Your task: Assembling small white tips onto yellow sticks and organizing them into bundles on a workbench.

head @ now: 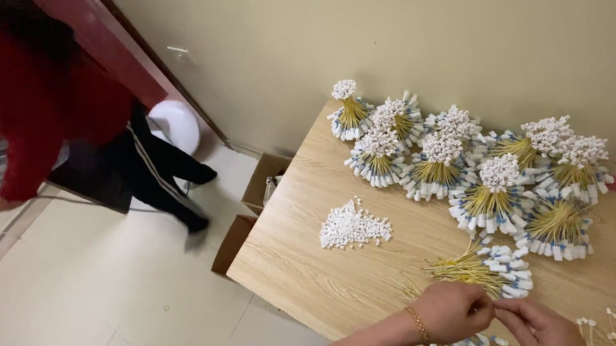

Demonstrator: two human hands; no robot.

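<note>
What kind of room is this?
Probably a small workroom for hand assembly: a wooden table holds bundles of yellow wires and a pile of small white connectors, with cardboard boxes underneath.

Both forearms reach in from the lower edge. The left hand (451, 311) is curled loosely, its fingertips meeting the pinched fingers of the right hand (543, 326).

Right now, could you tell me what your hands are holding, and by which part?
The left hand and right hand meet fingertip to fingertip, pinching something too small to identify; where it is gripped cannot be told.
</note>
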